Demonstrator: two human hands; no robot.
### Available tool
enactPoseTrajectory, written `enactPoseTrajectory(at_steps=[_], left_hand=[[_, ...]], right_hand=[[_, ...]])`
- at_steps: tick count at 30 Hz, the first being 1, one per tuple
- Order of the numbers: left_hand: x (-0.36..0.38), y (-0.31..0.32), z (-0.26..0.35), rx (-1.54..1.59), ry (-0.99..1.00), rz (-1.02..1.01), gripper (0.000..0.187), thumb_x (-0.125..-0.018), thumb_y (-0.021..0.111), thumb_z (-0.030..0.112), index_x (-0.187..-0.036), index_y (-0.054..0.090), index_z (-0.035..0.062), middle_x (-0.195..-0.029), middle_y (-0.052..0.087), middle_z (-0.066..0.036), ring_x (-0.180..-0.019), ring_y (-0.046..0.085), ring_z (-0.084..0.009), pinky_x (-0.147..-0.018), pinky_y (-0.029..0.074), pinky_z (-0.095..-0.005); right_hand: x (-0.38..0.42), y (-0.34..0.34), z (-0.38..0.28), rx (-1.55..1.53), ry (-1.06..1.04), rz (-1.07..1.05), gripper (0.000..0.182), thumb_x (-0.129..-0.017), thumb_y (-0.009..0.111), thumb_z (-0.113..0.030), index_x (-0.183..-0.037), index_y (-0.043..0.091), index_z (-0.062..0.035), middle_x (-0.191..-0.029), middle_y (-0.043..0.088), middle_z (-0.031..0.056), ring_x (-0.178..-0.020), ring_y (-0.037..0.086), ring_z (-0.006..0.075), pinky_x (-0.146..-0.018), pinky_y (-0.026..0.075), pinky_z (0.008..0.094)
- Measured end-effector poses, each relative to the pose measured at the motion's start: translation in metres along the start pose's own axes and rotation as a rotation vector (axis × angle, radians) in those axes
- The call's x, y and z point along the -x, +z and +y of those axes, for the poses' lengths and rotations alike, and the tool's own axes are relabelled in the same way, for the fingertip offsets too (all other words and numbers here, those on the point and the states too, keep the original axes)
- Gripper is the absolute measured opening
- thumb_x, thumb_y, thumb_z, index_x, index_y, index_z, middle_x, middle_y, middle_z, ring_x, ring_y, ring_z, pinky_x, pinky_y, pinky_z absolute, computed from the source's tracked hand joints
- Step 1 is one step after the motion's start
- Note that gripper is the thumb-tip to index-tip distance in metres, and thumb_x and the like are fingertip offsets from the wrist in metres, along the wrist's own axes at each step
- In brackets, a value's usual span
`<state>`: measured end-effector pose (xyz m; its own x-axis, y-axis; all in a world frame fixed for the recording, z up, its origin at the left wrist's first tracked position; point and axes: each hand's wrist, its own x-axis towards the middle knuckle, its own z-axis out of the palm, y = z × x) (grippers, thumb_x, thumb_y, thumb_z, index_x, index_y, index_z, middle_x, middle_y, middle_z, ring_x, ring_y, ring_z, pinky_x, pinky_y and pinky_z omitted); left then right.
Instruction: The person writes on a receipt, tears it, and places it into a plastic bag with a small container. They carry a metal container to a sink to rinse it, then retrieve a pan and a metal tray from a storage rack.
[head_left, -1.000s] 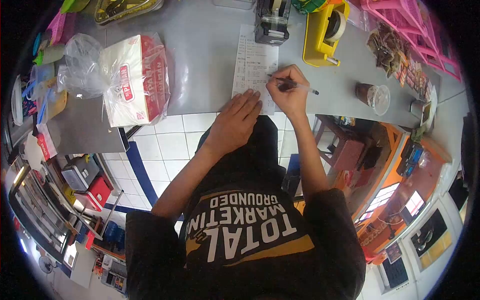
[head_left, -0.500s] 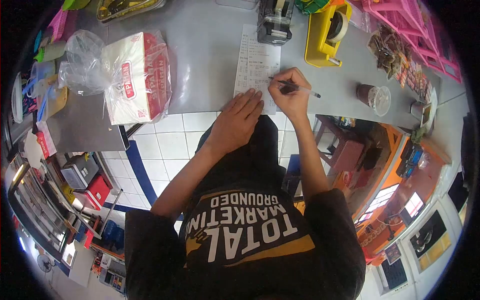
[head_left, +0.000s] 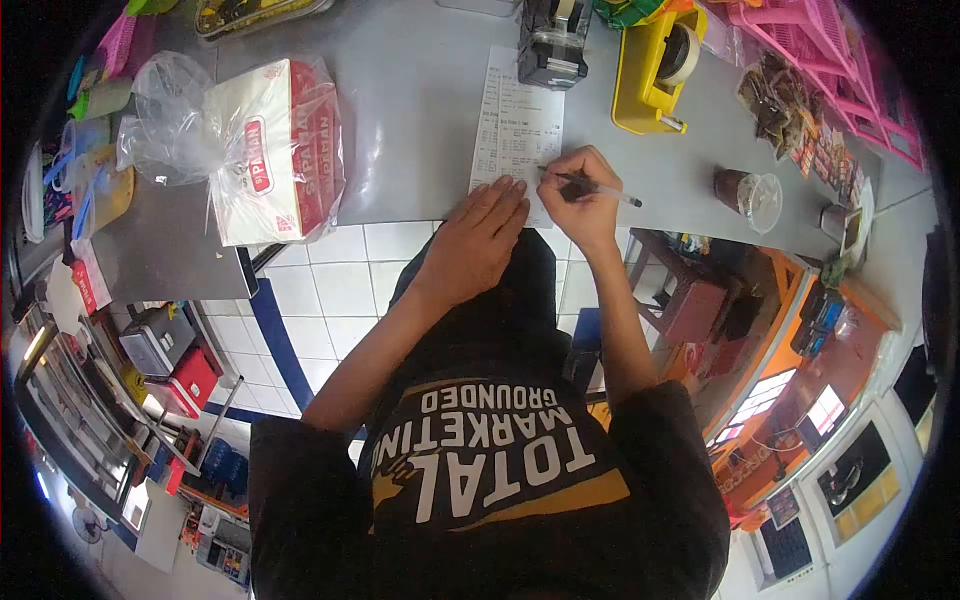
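Black fabric with white and yellow lettering fills the near foreground, the person's shirt (head_left: pixel 490 470), and both bare forearms reach from it to the near edge of the grey counter (head_left: pixel 410 110). The left hand (head_left: pixel 472 245) lies flat, fingers together and extended, fingertips pressing the near end of a long paper receipt (head_left: pixel 515 125) that hangs slightly past that edge. Just beside it the right hand (head_left: pixel 582 195) is curled closed around a pen (head_left: pixel 598 187), the tip touching the receipt's lower right part while the barrel points away to the right. The receipt runs straight back from the near edge toward the far side, where a black tape dispenser (head_left: pixel 552 45) stands at its far end and a yellow tape dispenser (head_left: pixel 655 65) sits just to the right. Toward the left edge rests a red-and-white box in a clear plastic bag (head_left: pixel 265 150). Near the right end stands a cup of dark drink (head_left: pixel 745 190), with pink baskets (head_left: pixel 830 50) beyond at the far right corner.
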<state>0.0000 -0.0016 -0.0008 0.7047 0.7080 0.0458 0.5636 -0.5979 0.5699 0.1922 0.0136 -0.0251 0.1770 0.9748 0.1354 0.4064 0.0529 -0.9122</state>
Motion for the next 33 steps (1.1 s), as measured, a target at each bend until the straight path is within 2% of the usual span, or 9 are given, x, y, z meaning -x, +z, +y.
enactPoseTrajectory(at_steps=[2,11,17,20,33], left_hand=[[0.0007,0.0006,-0.0007,0.003,0.001,-0.002,0.043,-0.083,0.060,0.009,-0.125,0.055,-0.0011,-0.139,0.048,-0.015,-0.132,0.042,-0.0316,-0.110,0.036,-0.0446],[0.0002,-0.0003,-0.0003,-0.003,0.007,0.016,0.043,-0.083,0.061,0.009,-0.124,0.055,-0.0010,-0.136,0.050,-0.015,-0.131,0.043,-0.0323,-0.109,0.037,-0.0444],[0.0008,0.0026,-0.0006,0.007,0.000,0.025,0.043,-0.083,0.061,0.009,-0.124,0.055,-0.0010,-0.135,0.050,-0.015,-0.130,0.043,-0.0326,-0.109,0.036,-0.0445],[0.0010,0.0009,-0.0001,0.003,0.005,0.026,0.044,-0.082,0.061,0.009,-0.125,0.055,-0.0010,-0.136,0.050,-0.015,-0.131,0.043,-0.0324,-0.110,0.036,-0.0444],[0.0010,0.0005,-0.0008,0.012,0.009,0.014,0.045,-0.083,0.061,0.009,-0.125,0.054,-0.0016,-0.137,0.049,-0.015,-0.131,0.042,-0.0329,-0.110,0.035,-0.0446]], right_hand=[[0.0006,0.0018,0.0004,0.012,-0.041,0.035,0.011,-0.068,0.066,0.003,-0.072,0.057,-0.0021,-0.071,0.057,0.0076,-0.061,0.056,0.0157,-0.055,0.045,0.0264],[0.0059,0.0027,0.0020,-0.037,0.019,0.028,0.012,-0.068,0.066,0.003,-0.072,0.057,-0.0028,-0.071,0.058,0.0076,-0.061,0.057,0.0163,-0.056,0.046,0.0269],[0.0052,-0.0005,-0.0033,0.051,-0.002,0.010,0.012,-0.068,0.066,0.004,-0.073,0.057,-0.0025,-0.070,0.057,0.0072,-0.062,0.057,0.0153,-0.057,0.046,0.0254],[0.0064,0.0029,-0.0069,0.023,-0.005,0.081,0.012,-0.068,0.066,0.004,-0.072,0.057,-0.0023,-0.070,0.056,0.0072,-0.062,0.057,0.0152,-0.056,0.046,0.0251],[0.0082,0.0017,-0.0062,0.027,-0.011,0.059,0.011,-0.068,0.067,0.003,-0.072,0.058,-0.0024,-0.071,0.058,0.0079,-0.062,0.057,0.0164,-0.056,0.047,0.0267]])
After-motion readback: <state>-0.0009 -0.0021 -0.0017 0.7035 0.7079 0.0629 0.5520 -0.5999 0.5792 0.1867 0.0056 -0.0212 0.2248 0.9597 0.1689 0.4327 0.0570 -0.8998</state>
